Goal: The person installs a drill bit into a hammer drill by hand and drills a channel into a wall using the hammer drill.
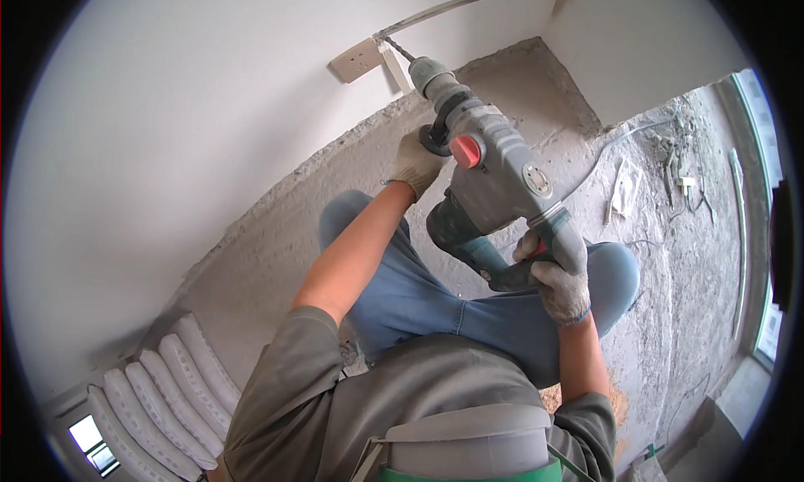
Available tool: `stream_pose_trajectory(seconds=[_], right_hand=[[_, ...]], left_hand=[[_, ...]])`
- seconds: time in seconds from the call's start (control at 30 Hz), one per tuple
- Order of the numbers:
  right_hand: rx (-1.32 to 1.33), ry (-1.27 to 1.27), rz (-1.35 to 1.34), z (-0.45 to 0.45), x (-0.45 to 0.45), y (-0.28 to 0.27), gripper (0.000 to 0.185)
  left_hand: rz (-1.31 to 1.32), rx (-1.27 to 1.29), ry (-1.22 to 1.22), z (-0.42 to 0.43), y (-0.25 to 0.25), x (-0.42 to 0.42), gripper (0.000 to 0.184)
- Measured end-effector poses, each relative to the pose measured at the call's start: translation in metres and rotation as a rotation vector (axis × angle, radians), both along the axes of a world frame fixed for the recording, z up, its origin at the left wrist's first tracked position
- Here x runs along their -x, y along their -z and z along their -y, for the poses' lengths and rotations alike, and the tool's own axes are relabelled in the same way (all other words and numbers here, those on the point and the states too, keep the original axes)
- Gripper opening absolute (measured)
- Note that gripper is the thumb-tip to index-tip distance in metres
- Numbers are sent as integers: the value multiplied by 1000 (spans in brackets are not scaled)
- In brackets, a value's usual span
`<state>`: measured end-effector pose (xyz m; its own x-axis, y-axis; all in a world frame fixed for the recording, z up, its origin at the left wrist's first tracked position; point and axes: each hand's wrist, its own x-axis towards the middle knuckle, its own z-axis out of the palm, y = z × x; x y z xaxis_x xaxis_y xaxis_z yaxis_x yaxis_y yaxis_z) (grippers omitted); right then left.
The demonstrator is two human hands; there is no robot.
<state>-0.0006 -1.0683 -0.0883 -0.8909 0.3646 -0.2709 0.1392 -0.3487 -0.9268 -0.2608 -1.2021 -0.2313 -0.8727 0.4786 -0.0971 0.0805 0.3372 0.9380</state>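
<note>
While the left hand [416, 162] and right hand [559, 286] grip the drill [496, 159], its bit [399, 49] points at the wall [226, 105] beside the socket [358, 61]; drilling seems underway, next calling for steady pressure.

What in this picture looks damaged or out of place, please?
A dark, rough groove breaks the smooth white wall beside the socket plate, right where the drill bit points; it looks like surface damage. On the rough floor, a loose grey cable and a white item, perhaps packaging, lie about untidily.
</note>
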Motion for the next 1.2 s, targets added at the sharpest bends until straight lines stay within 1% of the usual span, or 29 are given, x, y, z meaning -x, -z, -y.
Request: stream_pose_trajectory(seconds=[0.03, 0.07, 0.1, 0.17, 0.2, 0.23, 0.27, 0.3, 0.37, 0.43, 0.5, 0.53, 0.57, 0.6, 0.67, 0.73, 0.8, 0.87, 0.93, 1.07, 1.13, 1.2], right_hand=[[1, -1, 1, 1, 2, 1, 44], [71, 27, -6, 2, 4, 2, 44], [144, 55, -14, 3, 5, 4, 44], [141, 33, 18, 1, 12, 14, 44], [131, 12, 44, 0, 13, 18, 45], [121, 31, -36, 3, 16, 18, 43], [119, 29, -37, 1, 16, 15, 43], [87, 17, -11, -3, 16, 11, 40], [64, 8, 22, -4, 10, 6, 38], [-81, -59, -7, -5, 7, 2, 32], [-122, -53, 8, -3, -2, 1, 29], [-159, -46, 21, -3, -6, 1, 26], [-160, -66, 12, -5, -9, 4, 37], [-161, -68, 12, -3, -9, 3, 37], [31, 9, 40, -1, -9, -1, 73], [1, -16, 36, -3, -11, 0, 74], [-32, -41, 32, -3, -9, -1, 75], [-1, -5, 16, 2, -6, -6, 66], [-11, -9, 5, 3, -4, -7, 66], [13, -5, 8, 3, 0, -4, 65], [42, 1, -27, 3, 2, 4, 61], [70, 9, -63, 3, 8, 13, 58]], left_hand=[[-12, 60, 8, 1, -5, 1, 32], [-23, 122, 16, 2, -10, 1, 32], [-24, 125, 16, 3, -9, 4, 32], [-81, 30, -19, 4, -7, 9, 32], [-82, 29, -16, 3, -6, 9, 32], [-44, 16, -24, 0, -6, 12, 32], [-4, 3, -35, 0, -5, 12, 32], [-34, 97, -8, -2, -8, 13, 31], [-33, 89, -20, 0, -11, 7, 30], [-32, 75, -25, -2, -7, 6, 30], [48, -106, -5, -1, 3, -2, 29], [49, -107, -7, -2, 5, -3, 29], [73, -92, 5, -3, 7, -4, 28], [98, -76, 18, -3, 4, -8, 28], [124, -65, 11, -3, -5, -13, 28], [104, -16, -3, -3, -4, -11, 28], [88, -35, 6, -3, -4, -10, 29], [77, -50, 13, -1, -2, -9, 29], [42, -9, 28, 0, -2, -6, 31], [0, -16, 31, 2, 4, 1, 32], [-51, 101, 13, 2, -11, 1, 32], [-55, 95, -19, 3, -17, 7, 32]])
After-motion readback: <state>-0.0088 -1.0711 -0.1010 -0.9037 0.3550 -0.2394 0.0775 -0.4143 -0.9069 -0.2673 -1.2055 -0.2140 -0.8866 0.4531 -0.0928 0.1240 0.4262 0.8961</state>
